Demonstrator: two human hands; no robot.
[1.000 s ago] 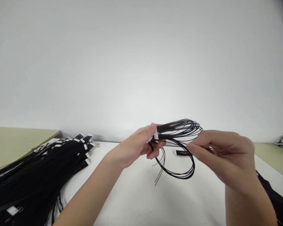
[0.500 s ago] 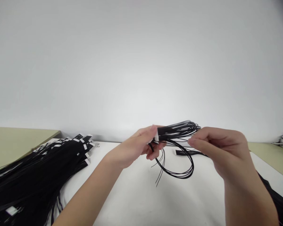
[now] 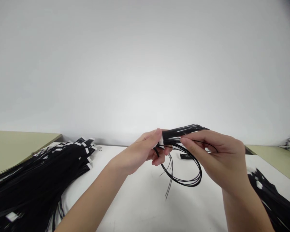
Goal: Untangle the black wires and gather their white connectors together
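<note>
Above the white work surface, my left hand (image 3: 148, 146) is closed around the white end of a bundle of thin black wires (image 3: 181, 131). Thumb and fingers pinch that end while the wires run off to the right. My right hand (image 3: 215, 151) is closed too, thumb and forefinger pinching wires of the same bundle a short way from the white end; the far end of the bundle passes behind this hand. A loose loop of black wires (image 3: 194, 185) hangs below, between the hands. Several thin wire ends (image 3: 168, 188) dangle beneath my left hand.
A large pile of black wires with white ends (image 3: 45, 174) lies at the left. Another black bundle (image 3: 274, 196) is at the lower right, and a short black piece (image 3: 185, 156) lies behind the loop. A wall (image 3: 145, 71) rises behind the white surface (image 3: 135, 206).
My right hand has moved left along the wires, from the far looped end toward the white end. My left hand keeps its hold. The hanging loop has shifted slightly down and right.
</note>
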